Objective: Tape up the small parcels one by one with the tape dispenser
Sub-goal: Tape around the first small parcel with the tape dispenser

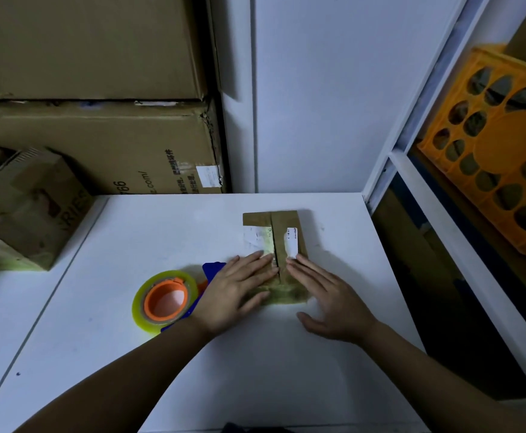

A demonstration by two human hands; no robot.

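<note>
One small parcel [273,242] lies flat on the white bench [130,354], its two flaps meeting at a centre seam. The left hand [235,292] and right hand [327,300] press it with straight, flat fingers. One tape dispenser [168,300] sits just left. Three cardboard boxes [99,145] stand behind.
</note>
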